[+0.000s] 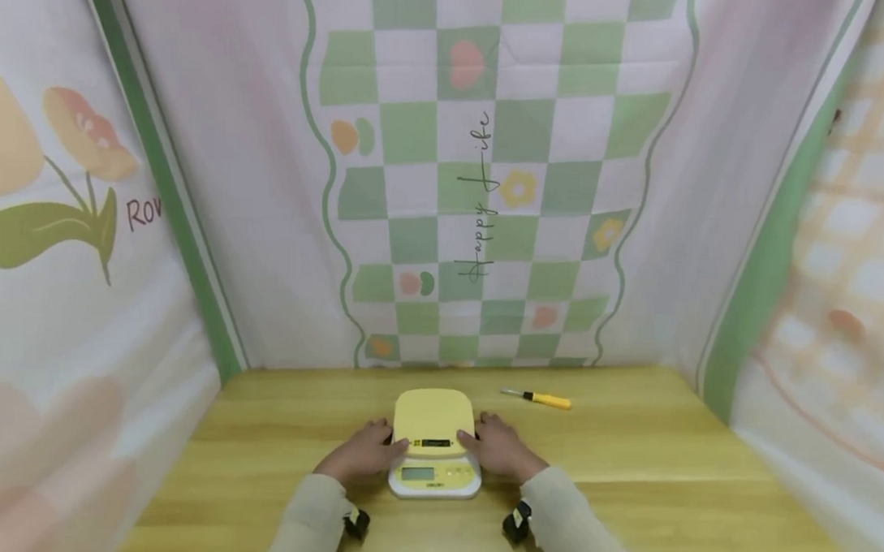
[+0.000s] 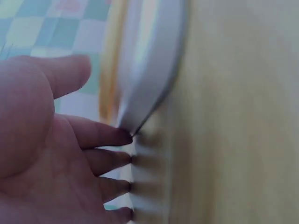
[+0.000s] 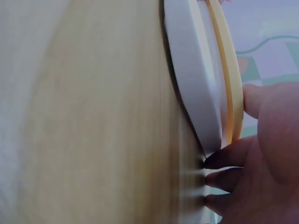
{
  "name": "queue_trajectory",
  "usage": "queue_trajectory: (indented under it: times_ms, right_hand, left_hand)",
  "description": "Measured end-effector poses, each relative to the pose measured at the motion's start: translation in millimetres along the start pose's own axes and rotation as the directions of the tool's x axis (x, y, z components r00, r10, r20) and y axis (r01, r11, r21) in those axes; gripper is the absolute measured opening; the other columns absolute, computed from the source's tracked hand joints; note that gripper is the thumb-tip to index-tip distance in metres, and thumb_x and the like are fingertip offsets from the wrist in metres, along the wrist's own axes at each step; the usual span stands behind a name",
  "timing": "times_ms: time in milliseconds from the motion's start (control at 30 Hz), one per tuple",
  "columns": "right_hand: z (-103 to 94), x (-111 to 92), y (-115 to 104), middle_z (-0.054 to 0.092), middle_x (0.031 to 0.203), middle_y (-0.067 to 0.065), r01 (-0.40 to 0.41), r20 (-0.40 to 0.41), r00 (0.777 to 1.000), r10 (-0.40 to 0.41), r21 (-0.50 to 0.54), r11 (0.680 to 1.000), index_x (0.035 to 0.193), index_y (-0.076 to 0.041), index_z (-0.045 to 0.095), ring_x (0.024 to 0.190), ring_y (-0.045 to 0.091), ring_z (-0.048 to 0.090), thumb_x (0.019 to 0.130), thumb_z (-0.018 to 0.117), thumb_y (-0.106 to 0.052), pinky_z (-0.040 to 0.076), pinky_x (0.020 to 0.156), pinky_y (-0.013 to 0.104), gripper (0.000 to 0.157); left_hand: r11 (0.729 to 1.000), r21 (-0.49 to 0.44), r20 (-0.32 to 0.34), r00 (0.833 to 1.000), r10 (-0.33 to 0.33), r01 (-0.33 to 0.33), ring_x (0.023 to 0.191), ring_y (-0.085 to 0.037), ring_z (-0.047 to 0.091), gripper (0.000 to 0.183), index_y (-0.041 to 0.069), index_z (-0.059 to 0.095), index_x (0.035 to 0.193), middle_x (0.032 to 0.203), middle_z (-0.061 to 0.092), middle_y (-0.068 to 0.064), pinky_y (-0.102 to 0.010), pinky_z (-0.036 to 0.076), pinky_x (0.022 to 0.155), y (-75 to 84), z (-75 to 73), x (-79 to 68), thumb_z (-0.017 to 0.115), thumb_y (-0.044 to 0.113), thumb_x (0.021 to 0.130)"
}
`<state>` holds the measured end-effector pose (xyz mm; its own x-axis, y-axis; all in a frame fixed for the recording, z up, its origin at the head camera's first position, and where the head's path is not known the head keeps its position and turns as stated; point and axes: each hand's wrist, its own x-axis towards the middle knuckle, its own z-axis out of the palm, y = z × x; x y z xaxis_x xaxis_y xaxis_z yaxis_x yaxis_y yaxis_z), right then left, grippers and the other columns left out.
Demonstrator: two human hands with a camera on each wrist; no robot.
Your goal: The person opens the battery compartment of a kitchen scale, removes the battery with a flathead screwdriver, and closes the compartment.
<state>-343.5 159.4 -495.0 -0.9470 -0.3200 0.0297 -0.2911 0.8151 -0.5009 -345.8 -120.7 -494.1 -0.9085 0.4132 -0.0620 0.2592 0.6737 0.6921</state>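
A white scale (image 1: pixel 434 435) with yellow top (image 1: pixel 434 413) and grey screen (image 1: pixel 418 474) sits level, right hand (image 1: pixel 502 448) pinching it, left hand (image 1: pixel 360 454) relaxed alongside.

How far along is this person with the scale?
Seemingly done: the scale lies plate-up on the table, its display on the near side. In hand: the left hand and right hand flank it, one at each side. Perhaps remaining: shifting or releasing it; the yellow-handled tool lies apart, untouched.

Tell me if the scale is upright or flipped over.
The scale is upright: its plate and display face up in the head view.
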Motion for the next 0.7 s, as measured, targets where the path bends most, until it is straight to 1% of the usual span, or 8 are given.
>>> queue_trajectory:
  times_ms: [100,167,233,333,467,567,633,700]
  right_hand:
    - [3.5,3.0,2.1,0.032,0.144,0.037,0.001,0.002,1.000,-0.001,0.022,1.000,0.129,0.009,0.056,0.135,0.055,0.022,0.102,0.041,-0.049,0.014,0.107,0.070,0.066]
    - [1.3,4.4,2.8,0.030,0.145,0.037,-0.002,0.006,1.000,0.002,0.045,0.999,0.130,0.008,0.056,0.136,0.054,0.020,0.101,0.042,-0.049,0.011,0.108,0.070,0.065]
    - [-1.6,4.7,2.7,0.030,0.146,0.037,0.004,0.009,1.000,-0.004,0.079,0.997,0.130,0.009,0.055,0.136,0.055,0.019,0.101,0.044,-0.048,0.010,0.107,0.070,0.065]
    - [-3.7,4.4,2.7,0.027,0.148,0.036,0.014,0.035,0.999,-0.019,0.152,0.988,0.132,0.009,0.054,0.137,0.053,0.018,0.101,0.044,-0.048,0.012,0.109,0.067,0.065]
    - [-5.1,5.9,4.3,0.023,0.149,0.036,0.007,0.067,0.997,-0.023,0.232,0.973,0.133,0.010,0.052,0.138,0.052,0.018,0.102,0.045,-0.045,0.016,0.110,0.064,0.064]
    - [-5.7,7.2,5.7,0.022,0.149,0.037,0.010,0.063,0.998,-0.025,0.229,0.973,0.132,0.010,0.053,0.138,0.053,0.017,0.101,0.048,-0.044,0.015,0.110,0.065,0.063]
    - [-6.4,8.4,6.7,0.022,0.149,0.037,0.014,0.049,0.998,-0.027,0.234,0.972,0.130,0.012,0.054,0.138,0.053,0.016,0.100,0.050,-0.045,0.014,0.110,0.065,0.064]
    - [-6.3,9.2,8.1,0.024,0.148,0.038,0.014,0.039,0.999,-0.024,0.232,0.973,0.126,0.013,0.056,0.137,0.053,0.018,0.099,0.052,-0.044,0.016,0.110,0.065,0.064]
  left_hand:
    - [0.997,-0.081,-0.001,1.000,-0.016,0.016,0.138,-0.047,0.024,0.074,-0.005,0.040,0.144,0.150,0.032,-0.027,-0.062,0.019,0.111,-7.2,-2.0,1.3,0.050,0.051,0.098]
    - [0.993,-0.120,-0.016,1.000,-0.015,0.013,0.137,-0.046,0.028,0.074,-0.003,0.040,0.145,0.149,0.034,-0.026,-0.062,0.021,0.110,-10.0,-1.1,3.5,0.051,0.052,0.097]
    - [0.988,-0.151,-0.039,0.999,-0.016,0.010,0.137,-0.046,0.028,0.075,-0.004,0.040,0.145,0.150,0.033,-0.026,-0.062,0.021,0.110,-11.2,1.2,5.0,0.052,0.052,0.097]
    - [0.991,-0.137,-0.076,0.997,-0.016,0.005,0.136,-0.048,0.027,0.071,-0.004,0.042,0.143,0.149,0.032,-0.028,-0.063,0.021,0.109,-12.9,7.4,5.5,0.053,0.049,0.097]
    - [0.997,-0.074,-0.097,0.995,-0.016,0.009,0.138,-0.051,0.020,0.066,-0.004,0.044,0.142,0.150,0.025,-0.032,-0.065,0.016,0.110,-12.4,13.0,4.6,0.052,0.045,0.099]
    - [0.998,-0.067,-0.083,0.996,-0.022,0.017,0.139,-0.049,0.017,0.069,-0.004,0.040,0.144,0.152,0.022,-0.031,-0.064,0.014,0.110,-10.6,12.5,4.7,0.051,0.047,0.099]
    - [0.997,-0.073,-0.082,0.997,-0.015,0.009,0.140,-0.049,0.017,0.072,-0.005,0.037,0.145,0.153,0.020,-0.031,-0.064,0.014,0.111,-9.6,10.7,5.7,0.050,0.048,0.099]
    - [0.998,-0.055,-0.075,0.997,-0.008,0.004,0.140,-0.048,0.017,0.075,-0.006,0.035,0.146,0.153,0.020,-0.030,-0.063,0.015,0.111,-10.6,10.2,6.5,0.049,0.050,0.099]
